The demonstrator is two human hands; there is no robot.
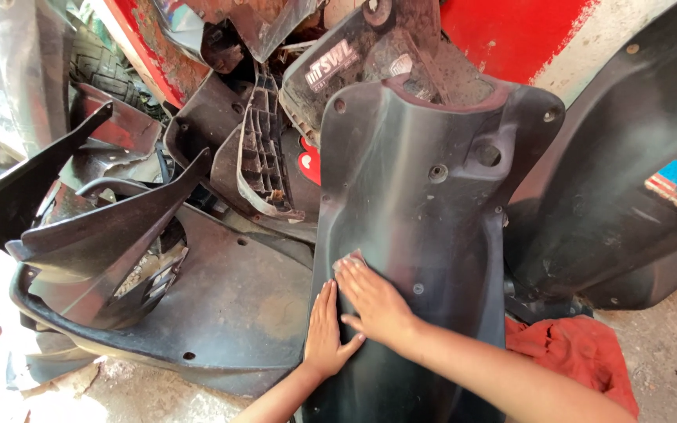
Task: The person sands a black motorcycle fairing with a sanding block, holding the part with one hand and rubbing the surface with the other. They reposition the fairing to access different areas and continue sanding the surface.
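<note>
A large black plastic scooter panel [425,235] is stood upright in the middle of the view, leaned against a heap of other body parts. Its lower end is cut off by the bottom edge of the picture, and its top is partly lost among the dusty pieces behind it.

The left hand [324,333] is laid flat on the left edge of the panel, fingers stretched upward and together; nothing is gripped by it. The right hand [374,301] is pressed on the panel surface just beside the left one, with a small pale piece [352,260] kept under the fingertips. It cannot be told for sure what this piece is; it may be a bit of abrasive paper or cloth, as most of it is covered by the fingers. Both forearms are cut off at the bottom edge.

To the left, a wide flat dark panel [229,305] is lying on the ground, and pointed black fairing pieces [95,227] are piled on it. A grey grille part [260,149] is seen between the heap and the upright panel. To the right, another black curved cover [628,172] with a small coloured sticker is standing, partly out of view. A red cloth [581,352] is lying on the ground below it, partly hidden behind the right forearm. A red and white wall [526,31] is seen behind.
</note>
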